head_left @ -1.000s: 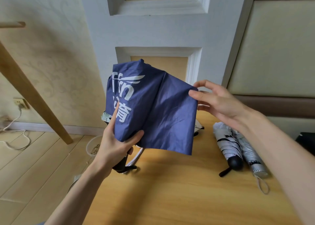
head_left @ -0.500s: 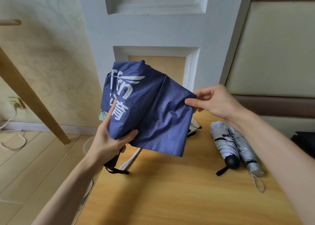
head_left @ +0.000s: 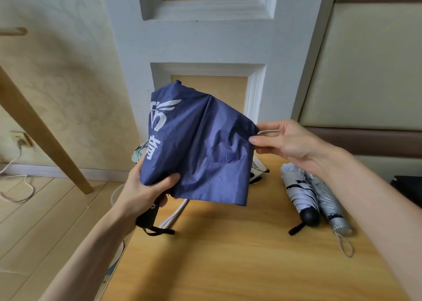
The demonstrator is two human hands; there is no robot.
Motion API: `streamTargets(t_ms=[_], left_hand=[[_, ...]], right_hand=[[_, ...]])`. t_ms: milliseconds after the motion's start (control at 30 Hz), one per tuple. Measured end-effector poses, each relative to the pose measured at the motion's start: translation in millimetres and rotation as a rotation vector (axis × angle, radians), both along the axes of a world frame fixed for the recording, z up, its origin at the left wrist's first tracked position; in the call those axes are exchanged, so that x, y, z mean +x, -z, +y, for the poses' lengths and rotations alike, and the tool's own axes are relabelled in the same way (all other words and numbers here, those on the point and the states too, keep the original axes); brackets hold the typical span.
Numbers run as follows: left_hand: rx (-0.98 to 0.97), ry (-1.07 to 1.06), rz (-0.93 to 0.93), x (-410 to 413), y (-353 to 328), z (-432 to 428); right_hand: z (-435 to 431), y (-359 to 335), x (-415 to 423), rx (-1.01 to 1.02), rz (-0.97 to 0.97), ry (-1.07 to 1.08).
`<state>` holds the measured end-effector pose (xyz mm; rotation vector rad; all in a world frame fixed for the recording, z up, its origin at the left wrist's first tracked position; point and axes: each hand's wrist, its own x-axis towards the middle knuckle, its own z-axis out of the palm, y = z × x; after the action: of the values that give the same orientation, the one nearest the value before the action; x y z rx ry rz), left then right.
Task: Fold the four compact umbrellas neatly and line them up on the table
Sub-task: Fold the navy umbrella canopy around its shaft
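A navy blue compact umbrella [head_left: 201,150] with white lettering hangs in the air above the wooden table [head_left: 228,266]. My left hand [head_left: 146,189] grips its lower end, thumb over the gathered fabric, and the black handle with its strap sticks out below. My right hand [head_left: 287,141] pinches the canopy's right edge and holds a flap stretched out. Two folded umbrellas lie side by side on the table at the right: a white one with black marks [head_left: 299,193] and a silver one [head_left: 328,202]. A fourth, pale patterned umbrella [head_left: 257,169] is mostly hidden behind the blue canopy.
A white panelled door stands behind the table. A slanted wooden post [head_left: 41,132] rises at the left. On the floor to the left lie a white cable [head_left: 16,186] and a round white bowl [head_left: 115,192]. A dark object [head_left: 408,186] sits at the right edge.
My right hand closed its open fingers into a pinch on the canopy's right edge. The umbrella turned in my left hand, so the white lettering now faces further left.
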<state>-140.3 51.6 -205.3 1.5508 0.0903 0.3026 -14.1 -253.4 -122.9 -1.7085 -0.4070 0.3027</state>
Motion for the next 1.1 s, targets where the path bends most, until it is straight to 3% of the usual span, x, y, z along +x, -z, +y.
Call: streamTargets(t_ms=[267, 467, 700, 833, 933, 1000, 1100], left_hand=[[-0.08, -0.049, -0.024, 2.5, 5.2, 0.5], [-0.069, -0.022, -0.042, 1.9, 5.9, -3.9], [-0.043, -0.044, -0.061, 4.1, 5.6, -2.3], [-0.043, -0.028, -0.049, 2.7, 4.5, -3.3], [-0.085, -0.051, -0.012, 0.4, 5.7, -5.7], [-0.114, -0.073, 0.007, 0.3, 5.9, -8.5], [-0.131, -0.115, 0.023, 2.9, 5.9, -9.6]], right_hand=[[6.5, -1.6, -9.3, 0.076, -0.003, 0.064], [22.0, 5.4, -17.0, 0.14, 0.261, -0.007], [28.6, 17.1, -12.8, 0.184, 0.036, 0.364], [33.7, 23.3, -17.8, 0.359, 0.199, 0.154], [32.5, 30.5, -28.9, 0.158, 0.34, -0.1], [35.1, 37.9, -33.2, 0.024, 0.278, -0.074], [38.9, 45.2, -36.3, 0.01, 0.15, 0.061]])
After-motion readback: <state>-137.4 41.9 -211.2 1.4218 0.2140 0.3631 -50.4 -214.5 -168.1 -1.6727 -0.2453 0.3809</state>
